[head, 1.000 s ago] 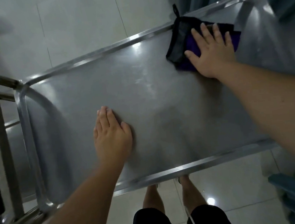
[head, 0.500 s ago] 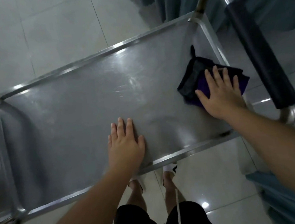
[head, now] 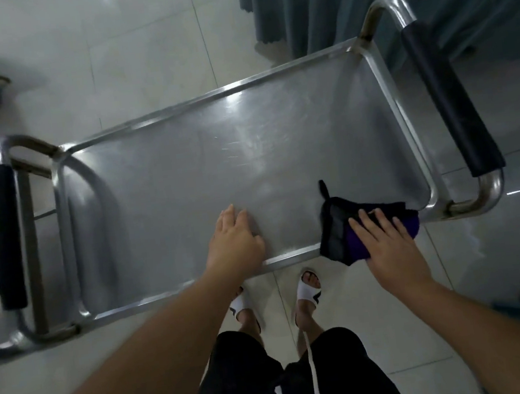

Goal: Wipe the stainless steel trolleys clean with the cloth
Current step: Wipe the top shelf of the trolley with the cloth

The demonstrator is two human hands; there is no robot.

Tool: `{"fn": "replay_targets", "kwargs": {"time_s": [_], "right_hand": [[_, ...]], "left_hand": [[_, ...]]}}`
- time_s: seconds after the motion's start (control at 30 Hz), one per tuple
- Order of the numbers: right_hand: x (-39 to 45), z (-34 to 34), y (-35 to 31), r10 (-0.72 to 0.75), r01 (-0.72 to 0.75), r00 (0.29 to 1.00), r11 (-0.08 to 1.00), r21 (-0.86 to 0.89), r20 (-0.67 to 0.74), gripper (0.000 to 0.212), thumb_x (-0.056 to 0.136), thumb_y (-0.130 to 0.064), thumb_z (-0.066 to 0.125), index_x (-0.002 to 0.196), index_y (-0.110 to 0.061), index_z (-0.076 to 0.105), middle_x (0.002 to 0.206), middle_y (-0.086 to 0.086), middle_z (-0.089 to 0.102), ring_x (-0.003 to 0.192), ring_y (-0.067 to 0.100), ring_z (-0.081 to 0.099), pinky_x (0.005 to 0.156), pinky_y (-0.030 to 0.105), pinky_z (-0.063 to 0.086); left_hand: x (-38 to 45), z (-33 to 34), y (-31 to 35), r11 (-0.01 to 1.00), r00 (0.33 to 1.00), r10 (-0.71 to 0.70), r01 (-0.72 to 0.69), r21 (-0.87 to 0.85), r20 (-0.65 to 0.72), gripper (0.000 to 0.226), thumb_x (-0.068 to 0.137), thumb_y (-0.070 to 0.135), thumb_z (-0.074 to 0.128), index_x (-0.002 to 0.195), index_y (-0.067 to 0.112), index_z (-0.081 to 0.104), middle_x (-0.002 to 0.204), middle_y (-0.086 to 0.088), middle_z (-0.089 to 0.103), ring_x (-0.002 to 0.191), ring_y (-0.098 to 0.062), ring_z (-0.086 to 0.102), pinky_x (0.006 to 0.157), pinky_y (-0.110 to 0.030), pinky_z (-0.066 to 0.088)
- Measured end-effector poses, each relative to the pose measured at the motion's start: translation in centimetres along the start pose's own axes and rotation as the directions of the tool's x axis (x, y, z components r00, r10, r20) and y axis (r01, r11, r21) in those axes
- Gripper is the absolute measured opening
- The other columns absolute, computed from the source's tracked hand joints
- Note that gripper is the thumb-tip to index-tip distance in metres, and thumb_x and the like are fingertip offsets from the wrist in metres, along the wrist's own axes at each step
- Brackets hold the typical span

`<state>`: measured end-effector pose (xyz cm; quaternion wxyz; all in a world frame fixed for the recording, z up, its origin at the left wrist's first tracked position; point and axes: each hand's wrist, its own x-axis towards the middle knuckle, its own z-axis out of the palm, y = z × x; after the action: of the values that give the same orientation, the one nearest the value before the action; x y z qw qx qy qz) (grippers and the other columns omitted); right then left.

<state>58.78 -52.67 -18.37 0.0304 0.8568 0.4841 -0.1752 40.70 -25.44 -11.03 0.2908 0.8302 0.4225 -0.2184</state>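
Wiping step in hand on the trolley top shelf. Right hand, fingers straight and spread, presses the dark purple cloth flat at the near right corner, partly over the near rim. Left hand rests flat, fingers straight, bracing the shelf. Next move likely calls for sweeping leftward across the unwiped middle, keeping pressure even.

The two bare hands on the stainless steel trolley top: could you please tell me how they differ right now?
The left hand rests directly on the bare stainless steel trolley top, while the right hand presses on the dark purple-and-black cloth. The left hand sits near the middle of the near rim; the right hand is at the near right corner, beside the black-padded handle. Both lie with fingers extended, gripping nothing.
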Motion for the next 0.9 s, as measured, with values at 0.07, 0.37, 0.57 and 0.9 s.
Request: {"fn": "replay_targets", "kwargs": {"time_s": [0.07,0.37,0.57,0.9], "right_hand": [[-0.2,-0.8,-0.6,-0.015,0.015,1.000,0.999,-0.039,0.008,0.081,0.080,-0.013,0.083,0.154,-0.015,0.050,0.160,0.010,0.046,0.147,0.037,0.042,0.118,0.057,0.035],[0.9,-8.8,-12.1,0.007,-0.052,0.945,0.990,0.130,0.328,0.062,0.095,-0.011,0.054,0.149,-0.030,0.032,0.119,0.006,0.063,0.099,0.031,0.065,0.079,0.041,0.055],[1.7,-12.0,-22.7,-0.030,-0.052,0.919,0.979,0.196,0.392,0.043,0.097,-0.014,0.056,0.136,-0.026,0.041,0.098,0.007,0.059,0.087,0.029,0.060,0.079,0.042,0.055],[-2.1,-13.8,-36.8,0.002,-0.053,0.921,0.991,0.120,0.390,0.038,0.100,-0.012,0.057,0.137,-0.017,0.048,0.117,0.011,0.061,0.101,0.030,0.061,0.085,0.039,0.051]], "left_hand": [[-1.7,-0.1,-1.2,1.000,1.000,-0.008,0.008,0.008,0.023,0.066,0.100,0.027,0.052,0.161,0.015,0.031,0.174,-0.010,0.015,0.160,-0.029,0.013,0.127,-0.045,0.021],[-8.0,-1.3,-5.8,0.997,0.987,-0.007,-0.005,0.077,0.158,0.056,0.101,0.030,0.052,0.155,0.016,0.044,0.157,-0.010,0.046,0.141,-0.034,0.047,0.115,-0.042,0.041],[-12.0,-4.0,-10.8,0.983,0.993,0.071,-0.086,0.160,0.097,0.053,0.104,0.032,0.048,0.155,0.018,0.042,0.156,-0.007,0.046,0.140,-0.033,0.048,0.114,-0.046,0.043],[-19.9,-5.2,-24.0,0.983,0.996,0.034,-0.018,0.184,-0.085,0.033,0.098,0.033,0.050,0.126,0.018,0.057,0.128,-0.010,0.064,0.117,-0.034,0.062,0.092,-0.042,0.050]]}}
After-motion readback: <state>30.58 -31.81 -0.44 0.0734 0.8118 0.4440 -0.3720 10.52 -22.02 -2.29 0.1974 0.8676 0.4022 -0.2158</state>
